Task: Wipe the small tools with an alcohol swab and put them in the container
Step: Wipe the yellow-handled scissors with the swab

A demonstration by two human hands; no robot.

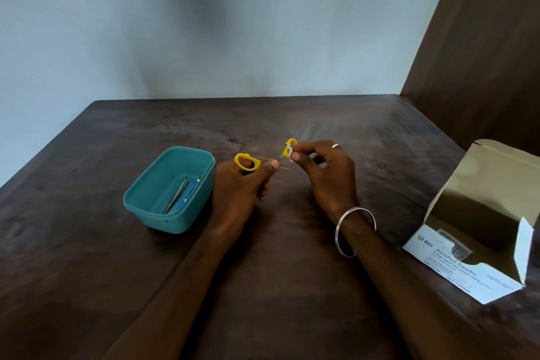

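Above the middle of a dark brown table (292, 242), two bare hands hold a small pair of yellow-handled scissors (247, 162) clear of the surface. The left hand (242, 184) grips one handle: a finger passes through the yellow loop and the thumb lies along its side, pointing right. The scissors are spread open, so the second yellow loop sits up and to the right, next to the right hand (324, 172). That hand pinches a small white swab (290, 154) between thumb and forefinger, pressed against the scissors near that second loop. Thin metal blades show in the gap between the two hands, though they are blurred and hard to trace. The right hand wears a ring (336, 146) on one finger and a silver bangle (355, 231) on the wrist.

Just left of the left hand stands a teal plastic container (146, 199), open at the top and resting on the table. Inside it lie a pair of metal tweezers (175, 196) and a blue-handled tool (187, 194), side by side and slanted.

Well apart to the right, near the table's edge, sits an open cardboard box (467, 269) with its flaps raised; the print on its side reads "Alcohol Swabs". A pale wall (204, 23) rises behind the table and a dark wooden panel (482, 38) stands at the right.
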